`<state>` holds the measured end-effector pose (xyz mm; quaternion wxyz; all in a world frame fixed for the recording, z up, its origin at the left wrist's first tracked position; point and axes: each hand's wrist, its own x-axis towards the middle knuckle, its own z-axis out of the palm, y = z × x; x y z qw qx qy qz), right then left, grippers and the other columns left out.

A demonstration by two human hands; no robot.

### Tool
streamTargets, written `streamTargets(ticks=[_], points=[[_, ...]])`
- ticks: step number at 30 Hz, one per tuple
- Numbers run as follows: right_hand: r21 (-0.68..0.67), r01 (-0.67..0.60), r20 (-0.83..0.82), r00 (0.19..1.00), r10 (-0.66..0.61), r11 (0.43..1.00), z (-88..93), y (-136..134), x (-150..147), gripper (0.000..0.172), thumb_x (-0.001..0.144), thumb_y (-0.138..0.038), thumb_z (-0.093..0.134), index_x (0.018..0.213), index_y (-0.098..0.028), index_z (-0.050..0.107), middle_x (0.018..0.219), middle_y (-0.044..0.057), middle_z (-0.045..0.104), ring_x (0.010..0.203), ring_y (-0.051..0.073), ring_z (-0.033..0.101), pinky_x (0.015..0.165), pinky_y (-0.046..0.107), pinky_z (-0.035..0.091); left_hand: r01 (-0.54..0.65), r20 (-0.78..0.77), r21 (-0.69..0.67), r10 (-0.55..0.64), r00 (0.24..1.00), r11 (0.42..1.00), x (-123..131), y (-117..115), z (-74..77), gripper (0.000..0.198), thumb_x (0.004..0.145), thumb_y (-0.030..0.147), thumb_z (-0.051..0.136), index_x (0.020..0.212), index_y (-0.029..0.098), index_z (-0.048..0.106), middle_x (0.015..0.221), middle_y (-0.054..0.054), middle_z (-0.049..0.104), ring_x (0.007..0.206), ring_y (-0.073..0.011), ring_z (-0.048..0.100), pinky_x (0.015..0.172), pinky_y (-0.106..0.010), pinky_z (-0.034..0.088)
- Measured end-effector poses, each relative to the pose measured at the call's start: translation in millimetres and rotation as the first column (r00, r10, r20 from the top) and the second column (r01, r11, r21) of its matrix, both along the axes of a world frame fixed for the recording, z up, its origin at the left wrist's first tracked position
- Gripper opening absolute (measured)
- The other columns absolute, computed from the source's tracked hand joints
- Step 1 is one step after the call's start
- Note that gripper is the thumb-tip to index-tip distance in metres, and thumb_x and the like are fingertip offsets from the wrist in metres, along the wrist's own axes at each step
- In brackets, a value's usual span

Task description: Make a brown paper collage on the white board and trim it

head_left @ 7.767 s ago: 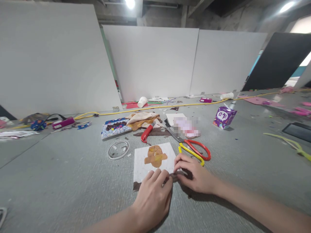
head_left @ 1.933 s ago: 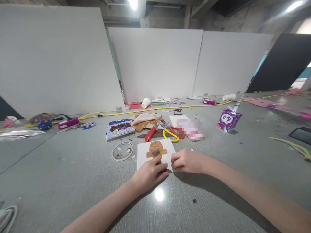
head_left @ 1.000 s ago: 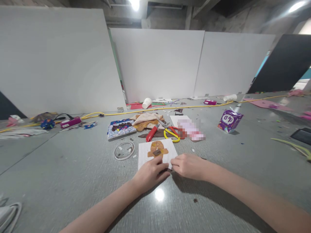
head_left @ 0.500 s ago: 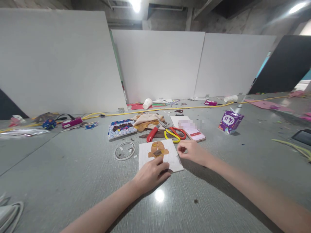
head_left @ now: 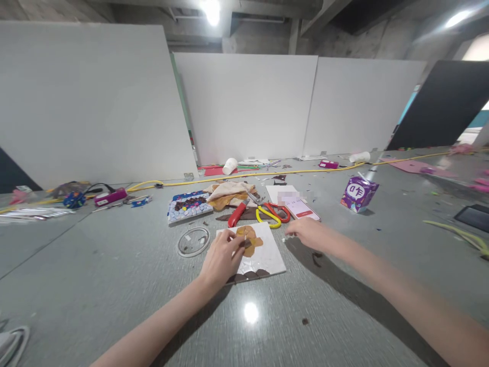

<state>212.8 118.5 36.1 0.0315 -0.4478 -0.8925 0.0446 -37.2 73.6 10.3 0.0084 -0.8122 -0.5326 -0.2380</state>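
Observation:
A white square board (head_left: 267, 255) lies on the grey floor, with a tan and orange patchwork shape (head_left: 252, 232) on it and dark brown pieces (head_left: 250, 276) along its near edge. My left hand (head_left: 223, 257) rests over the board's left side, thumb and fingers bent together at a small dark brown piece (head_left: 248, 244) on the shape. Right of the board, my right hand (head_left: 311, 234) is low over the floor, its fingers curled in a pinch. A tiny white bit (head_left: 283, 239) shows by its fingertips; whatever they hold is hidden.
Beyond the board lie a red-handled cutter (head_left: 237, 214), red-and-yellow scissors (head_left: 273, 214), cloth scraps (head_left: 229, 194) and a phone (head_left: 303, 208). A pebbled panel (head_left: 191, 206) and a clear ring (head_left: 193, 241) are to the left. A purple carton (head_left: 359, 194) stands right; a yellow cable (head_left: 229, 177) runs behind.
My left hand has moved left and away from me, uncovering the board's near edge. The right hand has shifted slightly right, off the board's edge. The view has also shifted slightly.

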Motion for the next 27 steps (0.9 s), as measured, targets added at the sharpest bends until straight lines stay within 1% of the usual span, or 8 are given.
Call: streamTargets(ticks=[4,9,13,16,18,19,23,27], points=[[0.075,-0.028,-0.037,0.999,0.031,0.997,2.2,-9,-10,0.041,0.071,0.002,0.037,0.097,-0.016,0.063,0.097,0.008,0.065,0.086,0.019,0.06,0.071,0.027,0.042,0.082,-0.005,0.017,-0.082,0.997,0.996,-2,4,-7.7,0.019,0.08,0.014,0.048,0.089,0.021,0.063,0.084,-0.004,0.055,0.08,-0.0185,0.05,0.072,-0.032,0.043],[0.049,-0.101,-0.164,0.981,0.108,0.994,5.8,-23,-28,0.031,0.076,-0.003,0.039,0.089,-0.015,0.064,0.09,0.008,0.065,0.083,0.018,0.059,0.074,0.029,0.042,0.105,0.055,0.13,-0.113,0.992,0.986,-1,3,-9.9,0.017,0.081,0.016,0.048,0.082,0.02,0.064,0.079,-0.004,0.055,0.075,-0.0167,0.05,0.068,-0.029,0.043],[-0.224,-0.022,-0.486,0.869,-0.092,0.974,7.9,-31,-41,0.022,0.083,-0.023,0.043,0.082,-0.014,0.064,0.08,0.007,0.065,0.076,0.016,0.058,0.07,0.028,0.042,0.188,-0.009,0.397,-0.201,0.98,0.898,-1,-9,-0.6,0.021,0.086,0.018,0.041,0.09,0.019,0.062,0.078,-0.004,0.057,0.072,-0.0163,0.051,0.064,-0.028,0.04],[-0.63,-0.129,-0.626,0.668,-0.403,0.766,5.1,-36,-47,0.035,0.084,-0.039,0.04,0.077,-0.012,0.061,0.074,0.006,0.062,0.067,0.013,0.058,0.065,0.027,0.044,0.373,-0.212,0.571,-0.308,0.927,0.731,1,-23,5.6,0.024,0.086,0.013,0.04,0.097,0.02,0.06,0.078,-0.003,0.062,0.071,-0.0159,0.054,0.062,-0.028,0.038],[-0.731,-0.275,-0.644,0.582,-0.496,0.625,1.6,-39,-50,0.035,0.081,-0.042,0.045,0.076,-0.012,0.061,0.076,0.006,0.062,0.067,0.012,0.057,0.065,0.025,0.043,0.432,-0.269,0.598,-0.339,0.902,0.675,2,-30,5.3,0.029,0.085,0.008,0.038,0.101,0.02,0.059,0.076,-0.002,0.063,0.068,-0.0142,0.056,0.061,-0.027,0.037],[-0.732,-0.318,-0.657,0.563,-0.501,0.603,0.0,-40,-52,0.031,0.078,-0.042,0.051,0.076,-0.012,0.061,0.077,0.005,0.062,0.068,0.011,0.057,0.065,0.024,0.043,0.446,-0.279,0.581,-0.348,0.895,0.681,2,-32,3.7,0.032,0.085,0.007,0.036,0.103,0.021,0.058,0.077,-0.001,0.064,0.067,-0.0136,0.057,0.06,-0.027,0.037],[-0.688,-0.28,-0.684,0.559,-0.469,0.67,0.3,-44,-54,0.018,0.067,-0.031,0.064,0.072,-0.014,0.062,0.073,0.003,0.062,0.069,0.012,0.055,0.066,0.025,0.041,0.419,-0.249,0.431,-0.341,0.907,0.799,2,-34,-4.7,0.034,0.087,0.012,0.031,0.106,0.025,0.056,0.083,-0.003,0.065,0.072,-0.0146,0.059,0.061,-0.027,0.039],[-0.566,-0.076,-0.714,0.544,-0.442,0.821,10.8,-42,-51,0.014,0.068,-0.029,0.061,0.07,-0.015,0.062,0.075,0.002,0.062,0.076,0.015,0.055,0.075,0.03,0.04,0.255,-0.142,0.432,-0.215,0.966,0.865,7,-30,-4.6,0.023,0.081,0.018,0.044,0.1,0.02,0.056,0.09,-0.007,0.062,0.079,-0.0198,0.058,0.068,-0.033,0.04]])
